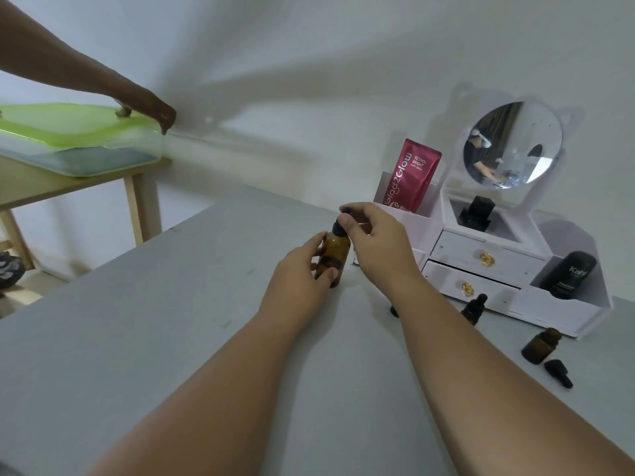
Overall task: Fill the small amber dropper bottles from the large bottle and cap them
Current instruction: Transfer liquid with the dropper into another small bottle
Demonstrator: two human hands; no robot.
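Note:
The large amber bottle (334, 254) stands upright on the grey table (154, 331) near its far edge. My left hand (299, 280) wraps around its body. My right hand (374, 242) pinches its black dropper cap (340, 225) from above. To the right, a small capped amber dropper bottle (473, 309) shows just past my right forearm. Farther right, a small amber bottle (540, 345) stands uncapped, and its black dropper cap (558, 372) lies on the table beside it. Another small dark object (393, 310) peeks out from under my right wrist.
A white vanity organiser (488, 266) with drawers, a round mirror (512, 147), a red pouch (414, 175) and a black tube (570, 274) stands at the back right. At far left another person's hand (161, 115) touches a green-lidded clear box (75, 142) on a wooden side table (34, 187).

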